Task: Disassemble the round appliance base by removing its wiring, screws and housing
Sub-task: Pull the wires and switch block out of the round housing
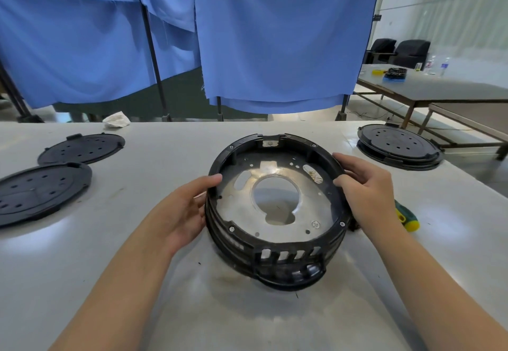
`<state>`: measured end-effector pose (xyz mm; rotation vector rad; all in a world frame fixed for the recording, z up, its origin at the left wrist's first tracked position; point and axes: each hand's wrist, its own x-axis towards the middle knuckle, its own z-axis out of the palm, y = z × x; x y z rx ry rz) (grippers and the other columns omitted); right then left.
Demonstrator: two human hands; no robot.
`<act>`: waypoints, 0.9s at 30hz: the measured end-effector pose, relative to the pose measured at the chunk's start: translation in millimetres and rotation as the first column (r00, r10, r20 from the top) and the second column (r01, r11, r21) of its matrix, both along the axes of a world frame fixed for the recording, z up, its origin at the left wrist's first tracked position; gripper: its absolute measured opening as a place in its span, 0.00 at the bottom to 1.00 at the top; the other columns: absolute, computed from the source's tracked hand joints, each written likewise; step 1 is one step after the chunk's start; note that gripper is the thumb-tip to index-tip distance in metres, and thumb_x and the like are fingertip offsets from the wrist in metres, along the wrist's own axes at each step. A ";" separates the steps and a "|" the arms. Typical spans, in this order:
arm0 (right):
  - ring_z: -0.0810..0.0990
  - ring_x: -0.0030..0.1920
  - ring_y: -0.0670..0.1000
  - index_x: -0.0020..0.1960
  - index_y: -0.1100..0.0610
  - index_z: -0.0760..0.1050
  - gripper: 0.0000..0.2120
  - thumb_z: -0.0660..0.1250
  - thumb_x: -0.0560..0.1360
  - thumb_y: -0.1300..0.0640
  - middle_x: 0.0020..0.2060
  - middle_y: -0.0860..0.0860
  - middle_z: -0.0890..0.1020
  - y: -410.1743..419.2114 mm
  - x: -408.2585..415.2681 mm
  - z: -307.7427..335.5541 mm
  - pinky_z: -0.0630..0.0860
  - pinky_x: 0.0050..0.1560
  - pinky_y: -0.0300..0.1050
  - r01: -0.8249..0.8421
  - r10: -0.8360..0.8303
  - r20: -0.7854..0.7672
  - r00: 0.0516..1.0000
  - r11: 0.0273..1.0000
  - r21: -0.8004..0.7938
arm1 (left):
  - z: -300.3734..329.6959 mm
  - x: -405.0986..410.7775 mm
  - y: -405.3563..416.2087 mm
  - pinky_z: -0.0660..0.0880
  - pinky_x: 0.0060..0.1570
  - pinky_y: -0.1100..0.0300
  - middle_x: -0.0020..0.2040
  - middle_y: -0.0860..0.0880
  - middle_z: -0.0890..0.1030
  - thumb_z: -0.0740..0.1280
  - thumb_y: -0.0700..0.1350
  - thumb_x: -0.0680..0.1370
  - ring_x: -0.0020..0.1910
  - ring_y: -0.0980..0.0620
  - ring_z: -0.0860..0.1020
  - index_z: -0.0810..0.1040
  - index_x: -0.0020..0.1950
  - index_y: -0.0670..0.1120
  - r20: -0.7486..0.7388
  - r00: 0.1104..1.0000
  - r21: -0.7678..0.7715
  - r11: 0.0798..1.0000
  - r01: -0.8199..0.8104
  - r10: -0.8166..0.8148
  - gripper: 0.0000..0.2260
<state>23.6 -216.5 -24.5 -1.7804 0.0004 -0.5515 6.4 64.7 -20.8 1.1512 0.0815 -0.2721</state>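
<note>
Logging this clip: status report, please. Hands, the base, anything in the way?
Left hand and right hand grip opposite sides of the black housing ring. Metal plate inside, screws in rim. Screwdriver lies right; nothing obstructs.

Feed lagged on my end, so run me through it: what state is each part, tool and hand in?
Round housing: cover off, gripped at both sides.
Metal plate: seated inside housing.
Left hand: holding rim.
Right hand: holding rim.
Screwdriver: lying unused on table.
Two black covers: lying flat, left.
</note>
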 end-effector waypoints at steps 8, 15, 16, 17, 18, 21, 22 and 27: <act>0.83 0.46 0.41 0.51 0.44 0.81 0.22 0.64 0.71 0.70 0.42 0.39 0.85 5.4 -4.2 7.0 0.81 0.47 0.39 -0.060 0.060 -0.001 0.998 0.997 0.043 | -1.3 -1.9 -3.8 0.79 0.34 0.61 0.38 0.47 0.85 0.74 0.47 0.63 0.34 0.51 0.83 0.87 0.38 0.44 -0.024 0.999 -0.008 0.999 -0.048 0.048 0.08; 0.84 0.44 0.48 0.60 0.53 0.78 0.18 0.70 0.72 0.48 0.47 0.50 0.85 -1.0 -2.4 17.3 0.77 0.43 0.46 -0.275 0.406 -0.316 0.858 0.881 0.385 | 2.9 -1.3 -3.0 0.81 0.40 0.60 0.40 0.48 0.85 0.69 0.46 0.66 0.38 0.52 0.83 0.87 0.40 0.45 0.178 0.979 -0.047 0.995 -0.092 0.099 0.09; 0.83 0.40 0.46 0.57 0.52 0.79 0.22 0.73 0.67 0.43 0.44 0.48 0.85 -2.9 -3.1 19.3 0.77 0.41 0.45 -0.312 0.469 -0.332 0.819 0.848 0.428 | 3.6 -1.2 -2.5 0.81 0.41 0.60 0.41 0.48 0.85 0.68 0.46 0.67 0.39 0.52 0.83 0.87 0.42 0.45 0.206 0.973 -0.063 0.994 -0.094 0.105 0.10; 0.83 0.37 0.46 0.54 0.51 0.80 0.26 0.75 0.60 0.40 0.41 0.48 0.85 -4.7 -3.0 20.6 0.77 0.38 0.44 -0.342 0.516 -0.332 0.789 0.819 0.460 | 4.2 -1.4 -2.1 0.80 0.41 0.60 0.42 0.47 0.86 0.67 0.46 0.68 0.41 0.52 0.84 0.87 0.43 0.45 0.228 0.967 -0.080 0.992 -0.094 0.110 0.11; 0.83 0.37 0.45 0.52 0.51 0.81 0.28 0.75 0.56 0.38 0.39 0.47 0.84 -6.2 -2.1 21.0 0.78 0.36 0.43 -0.365 0.543 -0.320 0.777 0.802 0.474 | 4.5 -2.0 -1.8 0.80 0.41 0.60 0.43 0.47 0.86 0.66 0.45 0.69 0.42 0.51 0.84 0.87 0.44 0.45 0.245 0.963 -0.099 0.991 -0.091 0.113 0.11; 0.85 0.41 0.45 0.49 0.54 0.81 0.23 0.74 0.59 0.43 0.38 0.48 0.84 -4.7 0.1 22.4 0.81 0.36 0.43 -0.381 0.537 -0.226 0.813 0.784 0.490 | 4.5 -3.2 -1.5 0.80 0.44 0.57 0.49 0.45 0.85 0.65 0.45 0.71 0.48 0.49 0.84 0.86 0.50 0.44 0.269 0.959 -0.119 0.991 -0.062 0.092 0.13; 0.85 0.41 0.46 0.48 0.54 0.82 0.19 0.75 0.61 0.45 0.38 0.49 0.84 -3.2 0.3 24.8 0.81 0.37 0.43 -0.375 0.521 -0.185 0.833 0.779 0.502 | 4.4 -2.4 -1.8 0.80 0.47 0.55 0.52 0.44 0.85 0.65 0.45 0.71 0.51 0.47 0.83 0.85 0.53 0.44 0.267 0.960 -0.113 0.992 -0.058 0.087 0.14; 0.85 0.43 0.52 0.52 0.54 0.80 0.22 0.76 0.59 0.49 0.44 0.53 0.86 3.7 -4.7 50.9 0.80 0.39 0.43 -0.426 0.458 -0.025 0.889 0.845 0.325 | 6.0 2.5 -0.5 0.75 0.59 0.49 0.58 0.44 0.82 0.68 0.48 0.71 0.60 0.44 0.79 0.81 0.60 0.45 0.244 0.962 0.000 0.992 -0.128 0.124 0.18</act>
